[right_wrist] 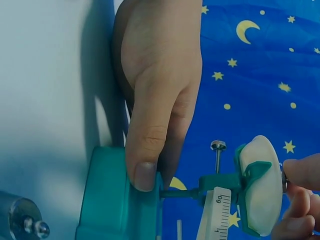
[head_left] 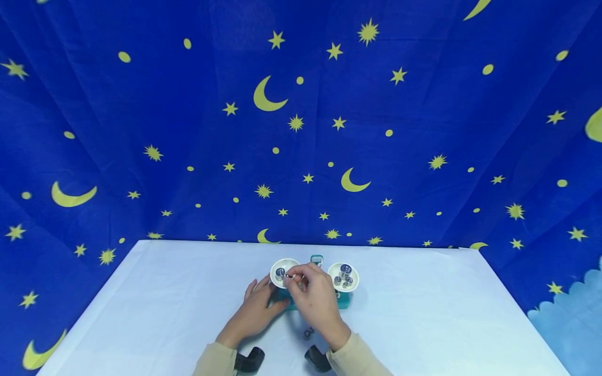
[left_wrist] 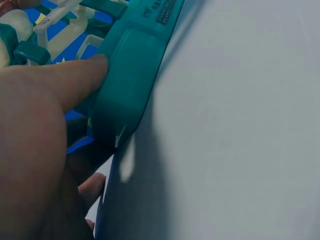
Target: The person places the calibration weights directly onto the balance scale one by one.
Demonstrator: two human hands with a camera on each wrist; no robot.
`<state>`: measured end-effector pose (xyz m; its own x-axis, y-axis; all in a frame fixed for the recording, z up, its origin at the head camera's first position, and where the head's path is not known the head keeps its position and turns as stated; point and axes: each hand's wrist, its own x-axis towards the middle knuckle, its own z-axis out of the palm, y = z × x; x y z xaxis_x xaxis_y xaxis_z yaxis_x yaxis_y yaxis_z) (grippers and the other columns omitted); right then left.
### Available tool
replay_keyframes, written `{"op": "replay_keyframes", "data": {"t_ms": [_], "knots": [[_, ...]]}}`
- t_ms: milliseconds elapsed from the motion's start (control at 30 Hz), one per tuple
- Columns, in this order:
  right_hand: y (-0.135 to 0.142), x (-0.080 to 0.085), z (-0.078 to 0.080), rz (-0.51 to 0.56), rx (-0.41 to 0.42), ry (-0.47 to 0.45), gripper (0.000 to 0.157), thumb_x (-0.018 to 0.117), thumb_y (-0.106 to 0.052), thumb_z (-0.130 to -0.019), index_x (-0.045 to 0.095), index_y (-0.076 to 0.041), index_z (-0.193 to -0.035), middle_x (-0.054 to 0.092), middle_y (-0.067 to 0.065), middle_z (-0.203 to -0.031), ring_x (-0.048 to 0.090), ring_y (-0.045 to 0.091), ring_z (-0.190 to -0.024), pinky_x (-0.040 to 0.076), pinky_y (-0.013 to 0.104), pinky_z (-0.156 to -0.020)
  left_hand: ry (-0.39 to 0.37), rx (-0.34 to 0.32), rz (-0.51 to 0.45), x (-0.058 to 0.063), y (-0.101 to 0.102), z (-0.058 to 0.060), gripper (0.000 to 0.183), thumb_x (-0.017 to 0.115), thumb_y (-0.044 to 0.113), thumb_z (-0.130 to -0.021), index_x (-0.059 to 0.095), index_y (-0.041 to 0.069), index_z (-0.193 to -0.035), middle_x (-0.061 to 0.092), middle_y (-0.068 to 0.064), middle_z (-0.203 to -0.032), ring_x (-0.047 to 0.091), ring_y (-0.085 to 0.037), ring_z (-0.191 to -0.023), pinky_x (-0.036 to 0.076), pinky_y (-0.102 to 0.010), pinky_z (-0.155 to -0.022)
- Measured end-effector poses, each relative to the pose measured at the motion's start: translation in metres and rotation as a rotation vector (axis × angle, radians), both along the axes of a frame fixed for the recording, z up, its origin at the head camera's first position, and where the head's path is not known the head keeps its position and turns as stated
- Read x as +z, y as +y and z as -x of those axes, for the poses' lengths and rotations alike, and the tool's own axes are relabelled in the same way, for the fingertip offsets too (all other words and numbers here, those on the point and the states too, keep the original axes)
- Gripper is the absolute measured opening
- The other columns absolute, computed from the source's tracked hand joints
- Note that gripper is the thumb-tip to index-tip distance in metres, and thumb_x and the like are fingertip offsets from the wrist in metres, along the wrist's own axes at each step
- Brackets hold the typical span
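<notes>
A small balance scale point(head_left: 347, 300) stands on the white worktop point(head_left: 423, 313), near the middle. Its base is glossy teal-green plastic, with rounded corners and a dark printed label point(left_wrist: 167, 11) on one face. Matching green arms carry two shallow, round, off-white pans, and a pale strip point(right_wrist: 220, 210) with black graduations reads "0g" at one end. Near it, a silver knob point(right_wrist: 218, 145) sits on a thin rod jutting from the beam.

The left pan point(head_left: 275, 283) holds a shiny metal weight point(head_left: 280, 272); the right pan point(head_left: 354, 286) holds a cluster of weights point(head_left: 345, 270) in differing sizes, the biggest at the back. More silver weights point(head_left: 308, 333) lie on the worktop in front of the scale.

Of the two hands, the left hand point(head_left: 258, 309) has its fingers spread at the left end of the base, its straight thumb pressing on the green plastic. The right hand point(head_left: 314, 295) reaches over the left pan, thumb and fingertips pinching a small metal piece point(head_left: 289, 276), mostly covered by the fingers; whether that piece touches the pan cannot be made out.
</notes>
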<state>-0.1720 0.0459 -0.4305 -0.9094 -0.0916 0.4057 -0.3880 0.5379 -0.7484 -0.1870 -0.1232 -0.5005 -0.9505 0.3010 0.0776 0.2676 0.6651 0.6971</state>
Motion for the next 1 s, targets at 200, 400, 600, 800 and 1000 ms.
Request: {"op": "replay_keyframes", "data": {"t_ms": [200,400,600,800,1000], "knots": [[-0.002,0.0,0.0,-0.021,-0.019,-0.024,0.007,0.077,-0.014,-0.087,0.076,-0.012,-0.095,0.054,-0.011,-0.073,0.047,0.005,-0.062,0.042,0.021,-0.055,0.002,-0.003,-0.004,0.0,0.0,0.0,0.07,0.063,0.045,-0.097,0.044,0.005,-0.151,0.048,-0.011,-0.153,0.028,-0.037,-0.148,0.002,-0.065,-0.119],[-0.002,0.0,0.001,-0.018,-0.018,-0.032,0.01,0.077,-0.015,-0.088,0.076,-0.012,-0.097,0.054,-0.011,-0.073,0.047,0.004,-0.062,0.042,0.02,-0.054,0.004,-0.006,-0.001,-0.001,0.0,0.001,0.07,0.063,0.045,-0.097,0.043,0.005,-0.152,0.047,-0.012,-0.153,0.027,-0.037,-0.149,0.002,-0.065,-0.119],[0.001,0.0,-0.001,0.001,-0.011,0.01,0.01,0.078,-0.013,-0.087,0.076,-0.01,-0.097,0.054,-0.011,-0.073,0.045,0.003,-0.06,0.04,0.02,-0.052,0.006,-0.006,-0.001,-0.001,-0.001,0.001,0.071,0.063,0.043,-0.097,0.043,0.003,-0.151,0.047,-0.014,-0.153,0.028,-0.038,-0.148,0.002,-0.064,-0.119],[0.004,0.003,-0.005,0.03,-0.003,0.009,0.013,0.078,-0.014,-0.088,0.074,-0.012,-0.1,0.054,-0.011,-0.073,0.044,0.003,-0.058,0.04,0.02,-0.051,0.016,-0.004,0.0,0.0,-0.001,-0.001,0.071,0.064,0.042,-0.097,0.043,0.002,-0.151,0.047,-0.015,-0.152,0.029,-0.039,-0.147,0.003,-0.064,-0.119],[0.009,0.004,-0.009,0.024,0.016,0.059,0.01,0.079,-0.013,-0.086,0.074,-0.013,-0.095,0.053,-0.013,-0.074,0.044,0.003,-0.059,0.041,0.02,-0.053,0.005,-0.001,0.002,0.001,0.0,-0.001,0.071,0.063,0.043,-0.097,0.044,0.002,-0.151,0.047,-0.015,-0.152,0.029,-0.038,-0.148,0.003,-0.064,-0.12]]}}
